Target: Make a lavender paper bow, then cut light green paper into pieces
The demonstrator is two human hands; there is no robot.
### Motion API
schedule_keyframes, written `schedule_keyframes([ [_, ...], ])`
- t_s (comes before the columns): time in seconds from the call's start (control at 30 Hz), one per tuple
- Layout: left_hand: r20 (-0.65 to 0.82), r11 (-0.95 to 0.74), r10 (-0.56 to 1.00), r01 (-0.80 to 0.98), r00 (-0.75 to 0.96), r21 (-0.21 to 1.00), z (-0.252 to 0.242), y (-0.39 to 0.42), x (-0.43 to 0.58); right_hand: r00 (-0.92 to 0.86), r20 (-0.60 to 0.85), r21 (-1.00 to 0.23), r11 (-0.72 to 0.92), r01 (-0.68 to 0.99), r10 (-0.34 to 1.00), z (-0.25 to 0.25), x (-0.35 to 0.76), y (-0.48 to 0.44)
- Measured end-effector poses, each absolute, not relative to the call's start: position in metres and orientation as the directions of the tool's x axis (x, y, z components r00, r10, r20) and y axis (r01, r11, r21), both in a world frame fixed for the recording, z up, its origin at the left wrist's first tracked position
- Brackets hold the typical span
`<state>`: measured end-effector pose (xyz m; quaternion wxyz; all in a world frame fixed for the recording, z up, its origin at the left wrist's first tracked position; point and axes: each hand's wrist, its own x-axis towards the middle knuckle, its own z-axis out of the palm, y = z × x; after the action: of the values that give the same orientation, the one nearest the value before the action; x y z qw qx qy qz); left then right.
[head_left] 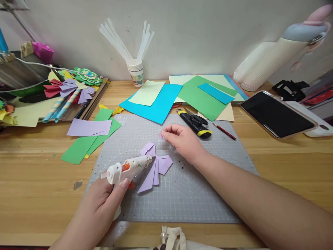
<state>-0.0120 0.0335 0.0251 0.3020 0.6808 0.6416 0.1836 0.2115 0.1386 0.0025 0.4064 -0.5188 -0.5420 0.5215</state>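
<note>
My left hand (105,198) is wrapped round a white glue gun (132,168) with an orange part showing in its side. Its dark nozzle touches or hovers just over the centre of a folded purple paper bow (149,173), which lies on the grey cutting mat (203,198). Just beyond the bow, my right hand (182,140) pinches a small purple paper piece (160,136) between thumb and forefinger, a little above the mat. Part of the bow's left side is hidden behind the glue gun.
Purple strips (85,127) overlap green strips (74,151) at left. Behind the mat lie blue paper (163,104), green paper (197,93), a black-and-yellow cutter (192,123), scissors (199,119) and a pencil (225,132). Glue sticks stand in paper cups (135,73). A phone (278,114) rests right.
</note>
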Motion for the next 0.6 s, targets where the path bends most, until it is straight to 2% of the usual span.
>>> schedule_keyframes([
  [0.23,-0.133,0.047,0.99,0.807,0.039,0.589,0.0277,0.0316,-0.0137,-0.131,-0.092,-0.988,-0.074,0.135,0.987,0.0017,0.2113,0.1389],
  [0.6,-0.127,0.044,0.991,0.839,0.03,0.542,0.0256,0.0337,-0.0127,-0.136,-0.086,-0.989,-0.068,0.133,0.987,0.0009,0.2116,0.1387],
])
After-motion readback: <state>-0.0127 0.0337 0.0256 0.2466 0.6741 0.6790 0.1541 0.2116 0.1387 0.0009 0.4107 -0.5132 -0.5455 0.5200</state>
